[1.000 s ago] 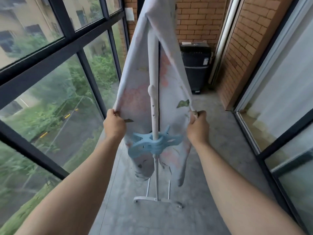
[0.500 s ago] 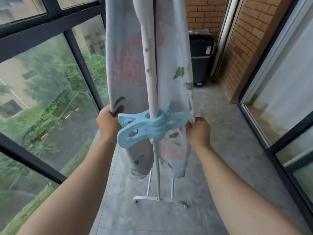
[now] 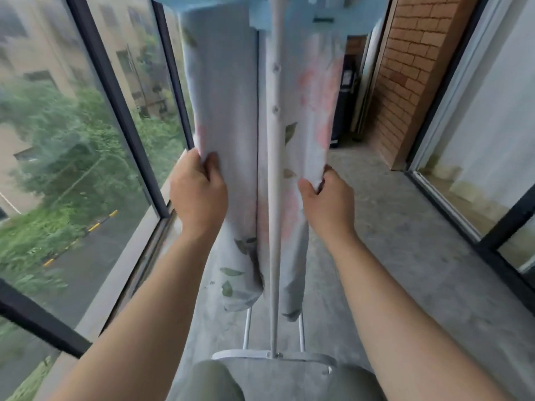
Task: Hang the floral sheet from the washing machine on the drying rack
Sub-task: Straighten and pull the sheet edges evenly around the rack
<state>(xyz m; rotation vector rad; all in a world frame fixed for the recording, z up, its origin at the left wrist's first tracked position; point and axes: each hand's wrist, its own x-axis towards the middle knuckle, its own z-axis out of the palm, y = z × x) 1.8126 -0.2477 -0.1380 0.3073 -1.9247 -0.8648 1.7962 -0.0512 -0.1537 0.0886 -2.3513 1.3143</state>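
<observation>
At the outer edges of the hanging cloth, both hands are closed on fabric. The left hand [image 3: 198, 192] has its thumb [image 3: 212, 169] pressed on the near face of the floral sheet [image 3: 223, 96], and the other fingers curl out of sight behind the left fold. The right hand [image 3: 327, 201] pinches the edge of the right fold between thumb and curled fingers. Both grips sit at about the same height, which looks meant to pull the two falls down evenly and draw them flat.

Between the hands stands the white upright pole [image 3: 273, 198] of the drying rack. The sheet is already draped over the top of the rack and falls on either side of this pole, so holding one fold in each hand keeps the cloth spread away from it. A pale blue part [image 3: 289, 13] crosses the top of the view above the sheet; what it is cannot be told. The lower ends of the sheet hang just above the white foot [image 3: 249, 354] of the rack, clear of the concrete floor [image 3: 390, 241].

Tall dark-framed windows [image 3: 86, 140] run along the left and a brick wall [image 3: 414, 68] stands on the right. The hanging seems nearly done, with only straightening left.
</observation>
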